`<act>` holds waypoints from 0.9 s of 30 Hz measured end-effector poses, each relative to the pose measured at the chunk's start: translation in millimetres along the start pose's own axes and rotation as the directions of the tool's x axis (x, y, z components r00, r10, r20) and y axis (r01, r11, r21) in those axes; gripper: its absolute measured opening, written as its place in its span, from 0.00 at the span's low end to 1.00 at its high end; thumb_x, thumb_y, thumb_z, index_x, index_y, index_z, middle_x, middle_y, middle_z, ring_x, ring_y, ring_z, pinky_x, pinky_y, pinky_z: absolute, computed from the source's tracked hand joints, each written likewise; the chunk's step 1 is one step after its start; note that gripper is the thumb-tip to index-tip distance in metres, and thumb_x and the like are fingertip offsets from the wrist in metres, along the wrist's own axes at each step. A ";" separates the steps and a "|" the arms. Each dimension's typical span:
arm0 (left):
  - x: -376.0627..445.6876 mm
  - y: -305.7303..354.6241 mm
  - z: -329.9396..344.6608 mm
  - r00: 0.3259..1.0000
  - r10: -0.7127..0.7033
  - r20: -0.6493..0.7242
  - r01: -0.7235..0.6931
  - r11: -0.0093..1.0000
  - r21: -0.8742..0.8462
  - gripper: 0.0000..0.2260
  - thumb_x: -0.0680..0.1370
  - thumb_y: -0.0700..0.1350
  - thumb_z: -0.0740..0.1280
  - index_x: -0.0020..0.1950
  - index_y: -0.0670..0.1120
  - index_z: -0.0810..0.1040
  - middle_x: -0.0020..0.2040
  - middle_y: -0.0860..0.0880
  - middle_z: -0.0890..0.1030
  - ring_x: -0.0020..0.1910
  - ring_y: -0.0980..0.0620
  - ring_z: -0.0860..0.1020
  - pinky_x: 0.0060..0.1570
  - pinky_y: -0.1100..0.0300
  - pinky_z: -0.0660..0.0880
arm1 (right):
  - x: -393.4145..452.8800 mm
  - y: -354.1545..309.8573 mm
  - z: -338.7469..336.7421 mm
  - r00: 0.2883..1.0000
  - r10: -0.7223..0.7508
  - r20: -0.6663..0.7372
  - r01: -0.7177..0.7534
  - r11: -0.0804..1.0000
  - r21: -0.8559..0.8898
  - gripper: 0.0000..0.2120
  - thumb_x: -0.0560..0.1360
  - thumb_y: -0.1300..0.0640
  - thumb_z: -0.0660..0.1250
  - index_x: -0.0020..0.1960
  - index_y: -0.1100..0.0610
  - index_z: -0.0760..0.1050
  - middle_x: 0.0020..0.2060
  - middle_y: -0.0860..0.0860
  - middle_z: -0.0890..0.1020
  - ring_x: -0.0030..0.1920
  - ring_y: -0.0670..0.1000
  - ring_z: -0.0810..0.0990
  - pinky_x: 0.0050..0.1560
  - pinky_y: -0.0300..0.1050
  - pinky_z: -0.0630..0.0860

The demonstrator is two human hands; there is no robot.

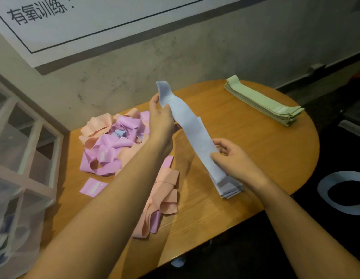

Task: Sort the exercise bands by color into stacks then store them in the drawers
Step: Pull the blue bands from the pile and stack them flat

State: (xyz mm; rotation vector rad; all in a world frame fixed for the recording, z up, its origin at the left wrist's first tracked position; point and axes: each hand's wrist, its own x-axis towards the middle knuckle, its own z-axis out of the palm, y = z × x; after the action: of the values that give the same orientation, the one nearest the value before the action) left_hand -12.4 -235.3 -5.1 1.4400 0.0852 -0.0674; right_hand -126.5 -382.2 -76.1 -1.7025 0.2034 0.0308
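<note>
We hold a long, flat pale-blue elastic exercise band point(192, 127) stretched between our two hands above the rounded wooden tabletop point(255, 150). Our left hand point(162, 117) pinches its far end between thumb and fingers, the tip standing up past them; our right hand point(233, 158) grips the near part, fingers curled around its edge. Directly under the right hand lies a stack of folded pale-blue bands point(229, 188), and the held band hangs just over it. Left of our left forearm sprawls a tangled heap of pink-purple and peach bands point(112, 139), with more peach bands point(165, 192) beneath that arm. Well beyond the right hand, at the table's far edge, sits a neat stack of pale-green bands point(263, 101). A translucent plastic drawer unit point(20, 158) stands far to our left.
</note>
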 end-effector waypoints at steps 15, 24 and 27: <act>39.5 -88.0 29.7 0.986 -0.165 -0.024 0.165 0.947 0.275 0.13 0.84 0.41 0.59 0.67 0.52 0.68 0.49 0.53 0.79 0.45 0.55 0.80 0.51 0.53 0.79 | 3.9 42.9 -32.3 0.986 0.165 0.030 -0.140 0.908 -0.394 0.25 0.76 0.52 0.73 0.71 0.49 0.72 0.36 0.46 0.77 0.37 0.46 0.77 0.41 0.42 0.74; 51.5 -98.4 26.6 0.992 -0.125 -0.007 0.114 0.877 0.466 0.16 0.84 0.45 0.59 0.73 0.49 0.67 0.54 0.53 0.77 0.48 0.59 0.76 0.48 0.58 0.76 | 0.7 42.0 -38.4 0.976 0.211 0.058 -0.145 0.823 -0.549 0.24 0.76 0.46 0.71 0.70 0.43 0.70 0.34 0.44 0.74 0.35 0.44 0.73 0.40 0.43 0.71; 55.9 -98.7 25.5 0.992 -0.125 -0.017 0.117 0.863 0.492 0.14 0.84 0.46 0.60 0.70 0.49 0.70 0.57 0.52 0.76 0.49 0.58 0.76 0.48 0.59 0.75 | 0.3 41.7 -40.8 0.973 0.221 0.064 -0.149 0.820 -0.552 0.23 0.75 0.46 0.71 0.69 0.42 0.70 0.35 0.46 0.75 0.36 0.46 0.75 0.43 0.48 0.75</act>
State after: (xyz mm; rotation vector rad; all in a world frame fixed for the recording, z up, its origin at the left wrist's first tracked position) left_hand 34.1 -273.0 -104.8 1.9470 0.1542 -0.2176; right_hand -136.5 -427.8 -111.2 -2.2380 0.2851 0.3744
